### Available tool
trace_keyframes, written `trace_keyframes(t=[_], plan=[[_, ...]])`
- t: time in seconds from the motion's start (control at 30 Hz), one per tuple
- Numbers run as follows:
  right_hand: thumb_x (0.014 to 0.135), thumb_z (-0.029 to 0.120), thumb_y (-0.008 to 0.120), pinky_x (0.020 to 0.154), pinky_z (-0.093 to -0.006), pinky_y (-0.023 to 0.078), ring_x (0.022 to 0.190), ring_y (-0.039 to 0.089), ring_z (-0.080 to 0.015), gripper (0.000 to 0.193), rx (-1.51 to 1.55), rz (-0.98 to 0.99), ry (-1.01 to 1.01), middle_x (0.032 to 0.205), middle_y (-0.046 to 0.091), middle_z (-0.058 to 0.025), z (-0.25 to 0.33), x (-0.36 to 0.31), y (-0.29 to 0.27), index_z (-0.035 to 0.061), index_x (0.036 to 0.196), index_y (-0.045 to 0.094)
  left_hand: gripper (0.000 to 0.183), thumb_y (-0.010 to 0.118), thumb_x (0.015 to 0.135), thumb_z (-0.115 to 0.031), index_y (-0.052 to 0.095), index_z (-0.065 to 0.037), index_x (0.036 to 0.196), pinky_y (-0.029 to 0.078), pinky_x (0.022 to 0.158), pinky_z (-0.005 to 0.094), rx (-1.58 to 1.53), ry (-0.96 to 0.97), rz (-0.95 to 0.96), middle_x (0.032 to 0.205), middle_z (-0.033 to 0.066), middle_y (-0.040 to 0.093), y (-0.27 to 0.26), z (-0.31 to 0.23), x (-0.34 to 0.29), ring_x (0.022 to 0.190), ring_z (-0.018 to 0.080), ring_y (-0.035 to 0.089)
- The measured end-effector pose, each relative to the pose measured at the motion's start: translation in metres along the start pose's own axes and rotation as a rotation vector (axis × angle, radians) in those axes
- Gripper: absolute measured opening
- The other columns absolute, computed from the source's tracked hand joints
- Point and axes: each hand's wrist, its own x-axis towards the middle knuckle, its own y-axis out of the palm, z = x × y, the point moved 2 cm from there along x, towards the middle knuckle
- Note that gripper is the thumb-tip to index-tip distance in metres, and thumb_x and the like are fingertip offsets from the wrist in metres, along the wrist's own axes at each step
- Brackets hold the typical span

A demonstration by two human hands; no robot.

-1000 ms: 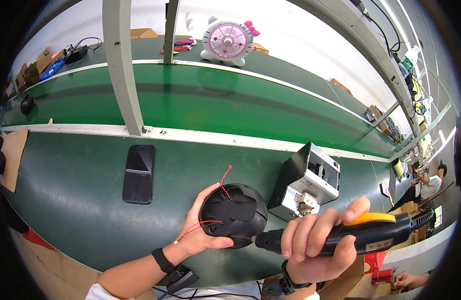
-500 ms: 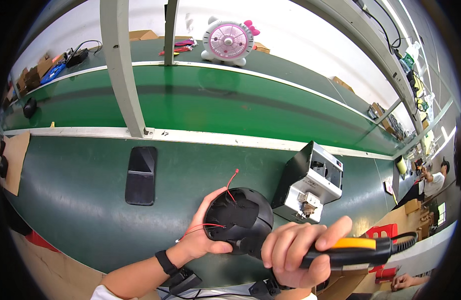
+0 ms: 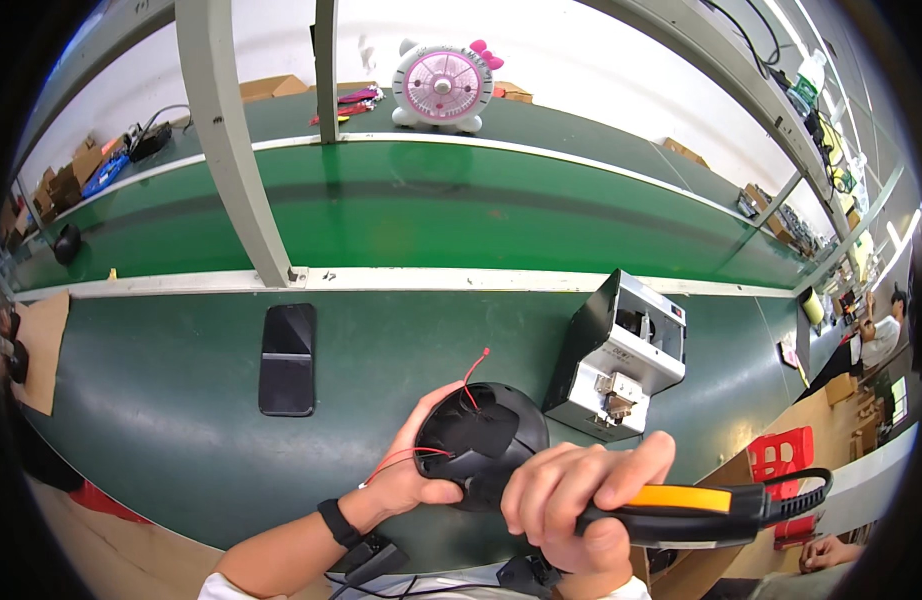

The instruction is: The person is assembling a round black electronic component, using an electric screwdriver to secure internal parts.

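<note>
My left hand (image 3: 399, 482) is wrapped round the side of a black round plastic housing (image 3: 478, 432), which is held over the green bench. Two thin red leads come out of its face: a red wire (image 3: 469, 380) sticks up at the top, and the other lies over my left hand. My right hand (image 3: 571, 505) grips a black corded electric screwdriver (image 3: 681, 520) with an orange lever, lying almost level. Its front end points at the housing's lower right side; the fingers and the housing hide the tip.
A silver and black bench machine (image 3: 621, 365) stands right of the housing. A dark phone (image 3: 287, 360) lies to the left. Beyond a green belt (image 3: 461, 205) stands a pink and white fan (image 3: 442, 85). A red stool (image 3: 781, 460) and other people are at the right.
My right hand and the screwdriver have come a little left, closer against the housing. The left hand keeps its hold, and the whole view has shifted slightly.
</note>
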Motion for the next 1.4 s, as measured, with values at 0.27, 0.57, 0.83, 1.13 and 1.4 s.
trace_keyframes(t=[0.27, 0.57, 0.83, 1.13, 1.4], plan=[[0.097, 0.024, 0.06, 0.046, -0.039, 0.049, 0.049, 0.054, -0.0214, 0.038, 0.03, -0.229, -0.206, 0.062, 0.052, -0.0083, 0.066, 0.0, -0.031, 0.0102, 0.119, 0.033, 0.116, 0.093, 0.055, -0.022, 0.027, -0.01, 0.15, 0.039, 0.11, 0.0393, 0.055, 0.109, -0.122, 0.139, 0.0102, 0.045, -0.006, -0.014, 0.009, 0.13, 0.0243, 0.046], [0.092, 0.009, 0.055, 0.069, -0.0418, 0.054, 0.076, 0.063, -0.0249, 0.048, 0.004, -0.46, 0.701, 0.093, 0.052, -0.0096, -0.012, -0.045, -0.056, 0.0058, 0.133, 0.031, 0.123, 0.094, 0.049, -0.041, 0.029, -0.003, 0.146, 0.044, 0.105, 0.0417, 0.716, 0.507, -0.348, 0.132, 0.0154, 0.048, -0.029, -0.068, 0.011, 0.122, 0.028, 0.052], [0.095, 0.012, 0.062, 0.069, -0.0383, 0.058, 0.076, 0.061, -0.0161, 0.042, 0.069, -0.438, 0.876, 0.095, 0.055, -0.0068, -0.077, -0.067, -0.047, 0.0059, 0.129, 0.038, 0.128, 0.094, 0.047, -0.051, 0.029, -0.001, 0.145, 0.043, 0.105, 0.0416, 0.895, 0.634, -0.408, 0.132, 0.0164, 0.046, -0.024, -0.089, 0.006, 0.122, 0.0281, 0.051], [0.075, 0.019, 0.086, 0.07, -0.0278, 0.057, 0.11, 0.059, -0.0179, 0.079, -0.046, -0.46, 0.624, 0.128, 0.054, -0.0147, 0.008, -0.056, -0.047, -0.0029, 0.135, 0.041, 0.13, 0.101, 0.036, -0.035, 0.031, -0.008, 0.141, 0.041, 0.108, 0.0479, 0.95, 0.546, 0.098, 0.143, 0.0275, 0.037, 0.04, -0.085, 0.008, 0.13, 0.0376, 0.046], [0.086, 0.014, 0.072, 0.09, -0.0317, 0.05, 0.105, 0.06, -0.0162, 0.057, 0.122, -0.813, 0.425, 0.115, 0.061, -0.0069, 0.094, -0.109, -0.098, 0.001, 0.134, 0.046, 0.144, 0.098, 0.03, -0.053, 0.029, -0.01, 0.149, 0.043, 0.104, 0.0467, 0.793, 0.405, 0.367, 0.146, 0.0283, 0.035, 0.116, -0.036, 0.035, 0.13, 0.0368, 0.047]])
